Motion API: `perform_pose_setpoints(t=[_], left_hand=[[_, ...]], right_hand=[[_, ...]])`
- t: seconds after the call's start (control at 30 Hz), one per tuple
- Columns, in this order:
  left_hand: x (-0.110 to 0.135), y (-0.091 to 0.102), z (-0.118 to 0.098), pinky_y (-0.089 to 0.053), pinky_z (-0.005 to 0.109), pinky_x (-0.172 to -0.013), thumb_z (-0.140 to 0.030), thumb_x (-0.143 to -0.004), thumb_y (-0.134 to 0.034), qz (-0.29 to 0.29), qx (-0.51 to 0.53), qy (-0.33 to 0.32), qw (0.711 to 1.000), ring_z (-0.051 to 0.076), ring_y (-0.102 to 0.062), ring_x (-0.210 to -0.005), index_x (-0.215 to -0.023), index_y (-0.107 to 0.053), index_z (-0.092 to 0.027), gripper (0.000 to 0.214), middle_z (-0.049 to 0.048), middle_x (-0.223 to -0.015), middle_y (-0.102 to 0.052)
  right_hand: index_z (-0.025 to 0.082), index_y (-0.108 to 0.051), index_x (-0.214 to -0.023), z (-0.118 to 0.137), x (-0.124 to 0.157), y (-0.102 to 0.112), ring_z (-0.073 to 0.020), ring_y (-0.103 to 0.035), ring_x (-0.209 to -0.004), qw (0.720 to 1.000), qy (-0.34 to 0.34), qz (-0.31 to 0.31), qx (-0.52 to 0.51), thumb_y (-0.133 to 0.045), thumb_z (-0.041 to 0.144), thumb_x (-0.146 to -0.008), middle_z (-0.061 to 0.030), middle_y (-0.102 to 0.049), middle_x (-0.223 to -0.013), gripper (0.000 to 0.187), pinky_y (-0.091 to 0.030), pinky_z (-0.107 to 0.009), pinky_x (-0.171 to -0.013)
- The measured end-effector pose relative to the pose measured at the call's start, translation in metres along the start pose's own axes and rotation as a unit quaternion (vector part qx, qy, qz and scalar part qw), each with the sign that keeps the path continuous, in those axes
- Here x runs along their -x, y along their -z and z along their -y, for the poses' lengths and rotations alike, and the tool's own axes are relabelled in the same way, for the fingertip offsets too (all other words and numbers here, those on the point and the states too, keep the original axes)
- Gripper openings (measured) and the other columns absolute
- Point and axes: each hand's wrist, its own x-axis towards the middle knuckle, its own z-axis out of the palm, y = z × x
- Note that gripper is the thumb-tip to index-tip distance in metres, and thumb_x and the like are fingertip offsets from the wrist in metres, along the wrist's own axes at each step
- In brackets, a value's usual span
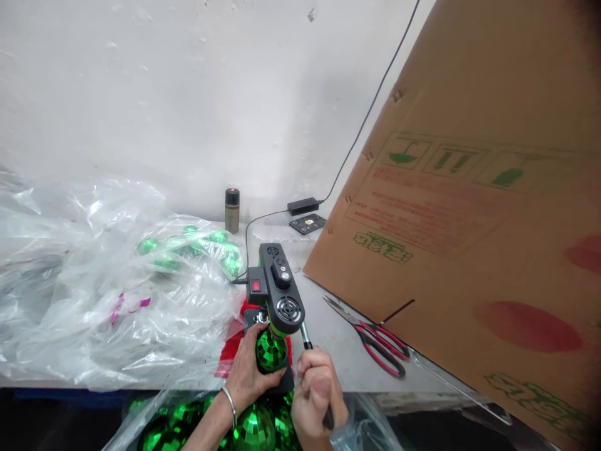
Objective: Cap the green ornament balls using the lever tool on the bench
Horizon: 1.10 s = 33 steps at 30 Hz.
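Note:
My left hand point(251, 360), with a silver bangle at the wrist, is closed around a shiny green faceted ball point(271, 352). The ball sits directly under the front end of a small black bench machine point(282, 288) that has round grilles, knobs and a red switch. My right hand point(319, 394) is wrapped round the black grip of a metal lever point(306, 338) on the machine's right side. Red material point(230, 351) shows beneath the machine's base. Part of the ball is hidden by my fingers and the machine head.
Clear plastic sheeting point(94, 300) heaps on the left, with green balls inside. More green balls point(253, 432) lie below the table edge. Red-handled scissors point(380, 344) rest beside a large cardboard box point(460, 207). A spray can point(231, 212), power adapter point(303, 205) and dark flat pad point(307, 223) stand behind.

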Motion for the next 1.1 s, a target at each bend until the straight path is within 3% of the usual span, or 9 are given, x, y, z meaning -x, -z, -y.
perform_pose_setpoints(t=[0.13,0.33,0.5,0.57,0.67,0.77,0.83,0.93,1.1], left_hand=[[0.000,0.002,-0.002,-0.045,0.052,-0.101,-0.026,-0.061,-0.075,0.003,0.002,0.003,1.000,0.030,-0.058,-0.114,-0.127,-0.045,-0.019,0.073,0.0118,-0.123,-0.060],[-0.003,0.010,-0.007,-0.041,0.051,-0.108,-0.026,-0.062,-0.076,0.010,0.056,0.011,0.998,0.029,-0.055,-0.122,-0.131,-0.040,-0.019,0.078,0.0131,-0.130,-0.057],[0.031,0.050,-0.007,-0.041,0.051,-0.110,-0.044,-0.066,-0.076,-0.065,0.036,0.028,0.997,0.031,-0.054,-0.126,-0.134,-0.040,-0.020,0.080,0.0140,-0.135,-0.056],[0.061,0.072,-0.002,-0.042,0.053,-0.108,-0.051,-0.069,-0.073,-0.083,-0.008,0.069,0.994,0.032,-0.056,-0.124,-0.136,-0.039,-0.021,0.081,0.0140,-0.135,-0.057],[0.112,0.094,0.014,-0.047,0.056,-0.104,-0.058,-0.069,-0.070,-0.060,-0.097,0.118,0.987,0.035,-0.059,-0.122,-0.137,-0.040,-0.023,0.082,0.0134,-0.136,-0.058],[0.152,0.094,0.039,-0.053,0.053,-0.099,-0.054,-0.076,-0.066,-0.020,-0.159,0.062,0.985,0.034,-0.061,-0.120,-0.134,-0.044,-0.025,0.069,0.0125,-0.134,-0.061],[0.166,0.084,0.055,-0.054,0.051,-0.098,-0.050,-0.080,-0.063,-0.028,-0.188,0.012,0.982,0.033,-0.058,-0.124,-0.135,-0.042,-0.025,0.063,0.0129,-0.136,-0.059],[0.172,0.066,0.074,-0.055,0.052,-0.097,-0.043,-0.083,-0.063,-0.043,-0.223,-0.045,0.973,0.033,-0.056,-0.127,-0.137,-0.038,-0.026,0.061,0.0144,-0.139,-0.055],[0.169,0.051,0.083,-0.051,0.058,-0.100,-0.038,-0.084,-0.064,-0.039,-0.265,-0.087,0.960,0.035,-0.052,-0.130,-0.137,-0.036,-0.027,0.061,0.0163,-0.139,-0.052]], right_hand=[[0.019,-0.042,-0.064,0.012,-0.013,0.001,-0.0129,-0.048,-0.064,1.000,-0.006,0.022,-0.002,-0.036,0.015,-0.098,0.0014,-0.048,-0.065,0.036,-0.039,-0.028,-0.062],[0.019,-0.040,-0.061,0.061,-0.076,-0.010,-0.0100,-0.046,-0.059,0.993,-0.099,0.051,0.027,-0.043,0.017,-0.099,0.0035,-0.043,-0.060,0.038,-0.035,-0.023,-0.053],[0.019,-0.055,-0.072,0.067,-0.085,-0.005,-0.0117,-0.056,-0.067,0.990,-0.079,0.092,0.077,-0.047,0.024,-0.098,0.0000,-0.057,-0.072,0.028,-0.044,-0.023,-0.056],[0.018,-0.061,-0.101,0.063,-0.072,0.006,-0.0133,-0.062,-0.074,0.985,-0.077,0.111,0.110,-0.056,0.030,-0.094,-0.0060,-0.064,-0.096,0.014,-0.050,-0.024,-0.059],[0.018,-0.046,-0.136,0.056,-0.031,0.027,-0.0173,-0.067,-0.082,0.963,-0.082,0.192,0.173,-0.061,0.039,-0.091,-0.0131,-0.063,-0.114,0.051,-0.057,-0.028,-0.063],[0.020,-0.044,-0.142,0.050,0.031,0.052,-0.0323,-0.059,-0.119,0.897,-0.005,0.380,0.224,-0.064,0.046,-0.087,-0.0191,-0.059,-0.130,0.064,-0.057,-0.047,-0.088],[0.025,-0.044,-0.143,0.045,0.076,0.067,-0.0384,-0.049,-0.131,0.838,0.010,0.472,0.273,-0.072,0.043,-0.080,-0.0204,-0.049,-0.143,0.071,-0.055,-0.053,-0.092],[0.028,-0.048,-0.139,0.034,0.129,0.086,-0.0390,-0.049,-0.131,0.799,-0.011,0.503,0.331,-0.075,0.028,-0.078,-0.0223,-0.043,-0.148,0.067,-0.055,-0.052,-0.092],[0.032,-0.054,-0.134,0.018,0.165,0.087,-0.0385,-0.044,-0.136,0.790,-0.054,0.490,0.364,-0.062,0.036,-0.089,-0.0176,-0.045,-0.148,0.046,-0.051,-0.056,-0.097]])
